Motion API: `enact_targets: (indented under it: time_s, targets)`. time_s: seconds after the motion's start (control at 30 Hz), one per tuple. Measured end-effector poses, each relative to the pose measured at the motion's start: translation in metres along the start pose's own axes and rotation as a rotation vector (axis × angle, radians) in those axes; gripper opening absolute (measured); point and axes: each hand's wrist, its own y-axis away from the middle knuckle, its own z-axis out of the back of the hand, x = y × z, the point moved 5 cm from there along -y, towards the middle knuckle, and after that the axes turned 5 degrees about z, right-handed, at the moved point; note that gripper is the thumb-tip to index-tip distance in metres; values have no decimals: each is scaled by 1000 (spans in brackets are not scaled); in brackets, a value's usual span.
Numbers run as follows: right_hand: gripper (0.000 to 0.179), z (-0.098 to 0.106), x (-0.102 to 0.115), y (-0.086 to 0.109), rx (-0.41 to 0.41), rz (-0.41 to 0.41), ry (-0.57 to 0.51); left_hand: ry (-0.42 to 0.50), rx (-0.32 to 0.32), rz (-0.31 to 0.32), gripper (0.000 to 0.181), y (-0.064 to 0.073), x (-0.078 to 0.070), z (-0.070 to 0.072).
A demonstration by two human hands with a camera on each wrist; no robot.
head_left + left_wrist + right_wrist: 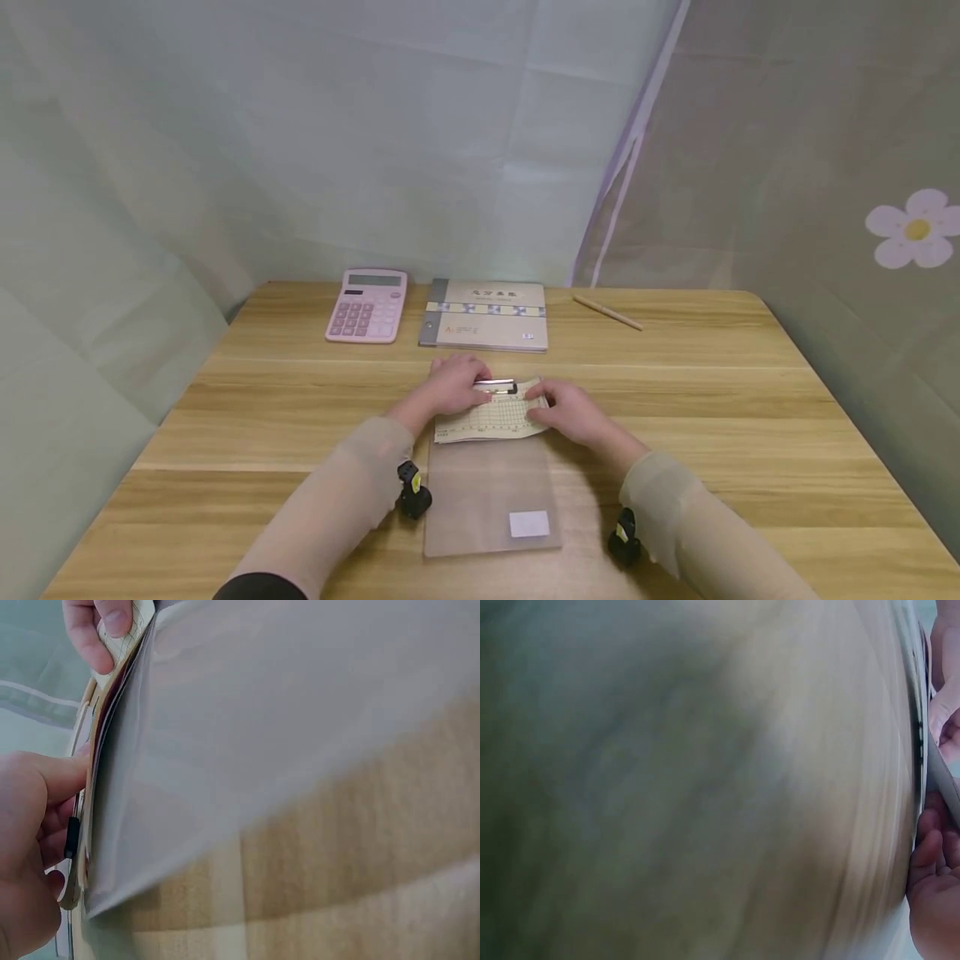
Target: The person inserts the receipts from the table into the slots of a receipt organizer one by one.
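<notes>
A translucent clipboard [487, 483] lies on the wooden table in front of me, with a white label [529, 524] at its lower right. Over its upper part is a small stack of printed grid forms [491, 422], their right edge slightly raised. My left hand [452, 386] grips the top of the clipboard at the metal clip [495, 382], thumb on the forms' side. At the right edge of the forms, my right hand [576, 414] pinches the sheets between thumb and fingers. The left wrist view shows the forms edge-on beside the clip's black end [72, 837]. Blur covers much of the right wrist view.
Behind the clipboard lies an account book [487, 315]. A pink calculator [367, 306] is to its left and a beige pen [607, 312] to its right. Pale curtains [420, 142] hang along the table's far edge [690, 290].
</notes>
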Motion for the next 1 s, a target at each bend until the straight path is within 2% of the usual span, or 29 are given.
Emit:
enact_targets:
  time_s: [0.43,1.0]
  targets:
    - [25,-1,4,0,15,-2,45,17,26,-12,29,3,-4,7]
    - [19,-4,7,0,19,27,43,-2,7,-23,27,1,-2,4]
